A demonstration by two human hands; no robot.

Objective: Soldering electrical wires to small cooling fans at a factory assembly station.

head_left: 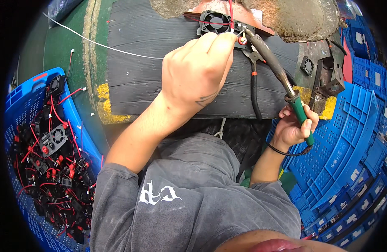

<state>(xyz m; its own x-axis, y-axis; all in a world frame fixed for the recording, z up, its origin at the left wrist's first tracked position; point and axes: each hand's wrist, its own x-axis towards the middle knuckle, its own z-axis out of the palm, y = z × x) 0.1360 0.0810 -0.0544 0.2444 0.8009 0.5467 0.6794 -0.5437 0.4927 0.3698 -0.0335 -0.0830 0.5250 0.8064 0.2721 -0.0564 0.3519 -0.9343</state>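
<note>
My right hand (290,131) is wrapped round the green handle of a soldering iron (274,62). The iron's tip reaches up and left to a small metal terminal with a red part (243,40) beside a black cooling fan (215,22). My left hand (197,63) is closed, its fingertips pinched close to that terminal. A thin silvery solder wire (105,45) runs in from the far left and enters this fist; the fingers hide its end. A red wire (231,12) stands up by the fingertips. Black-handled cutting pliers (254,77) lie just below the terminal.
On the left stands a blue crate (71,107) full of fan units with red wires. A dark bench board (134,75) lies ahead, with a rusty metal plate (298,19) at its far side. Another small fan (307,65) and a metal bracket (332,84) sit right, near blue baskets (340,138).
</note>
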